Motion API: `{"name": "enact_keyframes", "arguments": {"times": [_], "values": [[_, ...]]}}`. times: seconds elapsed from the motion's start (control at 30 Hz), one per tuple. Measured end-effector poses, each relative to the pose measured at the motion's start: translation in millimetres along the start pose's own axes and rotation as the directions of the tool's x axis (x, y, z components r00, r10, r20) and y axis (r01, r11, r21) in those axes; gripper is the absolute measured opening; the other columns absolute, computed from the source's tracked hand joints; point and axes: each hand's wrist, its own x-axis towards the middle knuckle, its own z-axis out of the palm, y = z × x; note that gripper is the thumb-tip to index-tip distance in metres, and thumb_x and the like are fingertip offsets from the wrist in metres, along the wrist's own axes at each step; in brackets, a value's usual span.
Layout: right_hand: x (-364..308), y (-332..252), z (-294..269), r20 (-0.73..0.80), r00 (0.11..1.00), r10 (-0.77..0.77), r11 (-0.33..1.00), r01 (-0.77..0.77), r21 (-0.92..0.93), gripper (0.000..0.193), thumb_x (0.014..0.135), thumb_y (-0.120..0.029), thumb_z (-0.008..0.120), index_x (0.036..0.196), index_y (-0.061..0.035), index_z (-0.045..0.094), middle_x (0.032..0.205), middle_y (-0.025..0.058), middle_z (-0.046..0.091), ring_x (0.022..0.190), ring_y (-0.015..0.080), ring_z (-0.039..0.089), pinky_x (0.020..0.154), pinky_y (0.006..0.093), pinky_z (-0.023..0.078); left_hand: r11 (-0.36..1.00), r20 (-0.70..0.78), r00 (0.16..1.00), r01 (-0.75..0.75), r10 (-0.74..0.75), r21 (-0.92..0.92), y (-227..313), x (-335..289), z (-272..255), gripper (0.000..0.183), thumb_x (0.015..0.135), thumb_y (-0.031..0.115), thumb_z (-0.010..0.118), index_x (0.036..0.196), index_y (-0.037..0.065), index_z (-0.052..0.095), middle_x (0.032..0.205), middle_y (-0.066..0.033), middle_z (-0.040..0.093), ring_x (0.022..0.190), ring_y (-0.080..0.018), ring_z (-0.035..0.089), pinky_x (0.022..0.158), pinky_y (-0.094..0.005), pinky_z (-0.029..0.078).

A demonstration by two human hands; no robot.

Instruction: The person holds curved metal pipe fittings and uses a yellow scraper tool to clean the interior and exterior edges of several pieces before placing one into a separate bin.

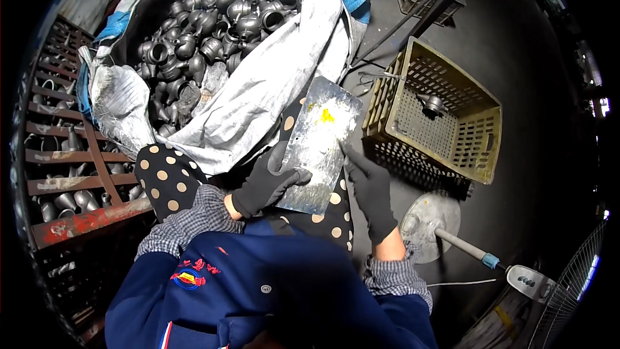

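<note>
A flat, rectangular metal plate (303, 174), smeared with white and a yellow patch, lies tilted above my lap. My left hand (266, 181), in a dark glove, grips its lower left edge with the thumb on top. At the plate's right edge is my right hand (371, 190), gloved too, its fingers stretched forward and a fingertip touching the edge. Beyond the plate, a large white woven sack (258, 106) stands open, filled with dark grey, rounded metal fittings (210, 45). Whatever lies beneath the plate is hidden.
On the right sits a yellowish plastic crate (478, 161) with one metal fitting (431, 105) inside. A fan's round base (429, 226) and pole stand nearer, its wire guard (571, 284) at lower right. A reddish metal rack (84, 220) with more parts is on the left.
</note>
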Motion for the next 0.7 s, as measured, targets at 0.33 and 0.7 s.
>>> {"name": "enact_keyframes", "arguments": {"times": [0.33, 0.7], "values": [[0, -4, 4, -0.055, 0.998, 0.020, 0.999, -0.022, -0.038, 0.033, 0.088, -0.006, 0.060, 0.121, -0.0041, 0.063, 0.109, 0.0146, 0.069, 0.095, 0.0185, 0.066, 0.083, 0.0270, 0.049, 0.999, 0.049, 0.998, 0.030, -0.028, -0.028, 3, -2, -2, 0.045, 0.087, 0.006, 0.066, 0.127, -0.005, 0.048, 0.112, -0.0083, 0.061, 0.098, -0.0102, 0.057, 0.086, -0.0258, 0.048], [36, 72, -48, -0.374, 0.928, 0.002, 0.996, -0.036, -0.082, 0.037, 0.091, -0.012, 0.059, 0.126, 0.0002, 0.059, 0.112, 0.0143, 0.069, 0.096, 0.0188, 0.065, 0.084, 0.0300, 0.049, 0.998, 0.067, 0.995, 0.069, -0.068, -0.009, 6, 1, -7, 0.054, 0.085, 0.004, 0.069, 0.133, -0.001, 0.043, 0.113, -0.0075, 0.061, 0.099, -0.0114, 0.059, 0.087, -0.0270, 0.050]]}}
